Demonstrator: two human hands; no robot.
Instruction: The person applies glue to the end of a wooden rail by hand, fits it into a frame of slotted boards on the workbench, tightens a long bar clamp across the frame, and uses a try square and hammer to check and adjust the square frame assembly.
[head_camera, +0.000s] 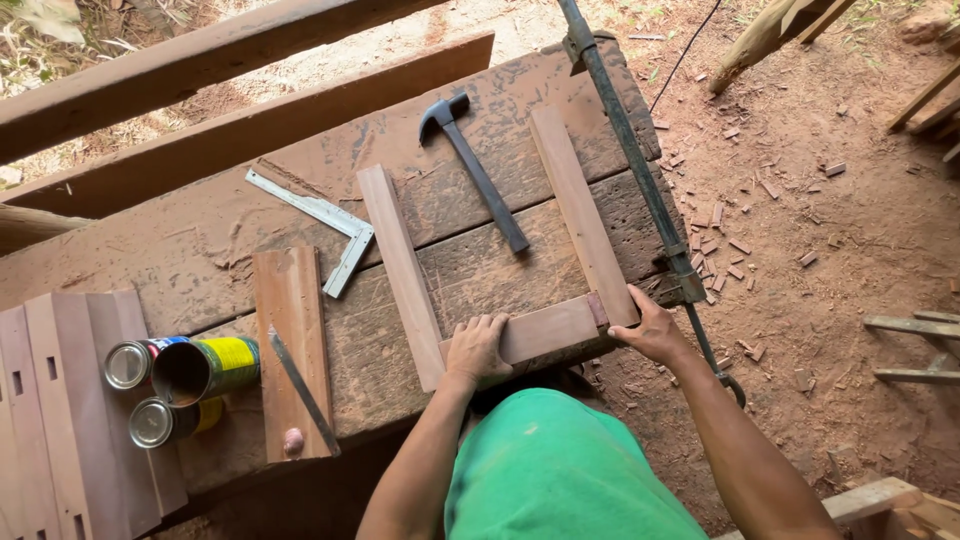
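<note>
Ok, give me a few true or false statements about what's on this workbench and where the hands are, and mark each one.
1. The left hand rests on the short cross piece of the wooden frame. True.
2. The hammer lies on the ground beside the bench. False: it lies on the workbench, between the frame's two long pieces.
3. The right hand is at the frame's corner by the right long piece. True.
4. The metal square sits inside the frame. False: it lies left of the frame.
5. The cans stand upright. False: they lie on their sides.
</note>
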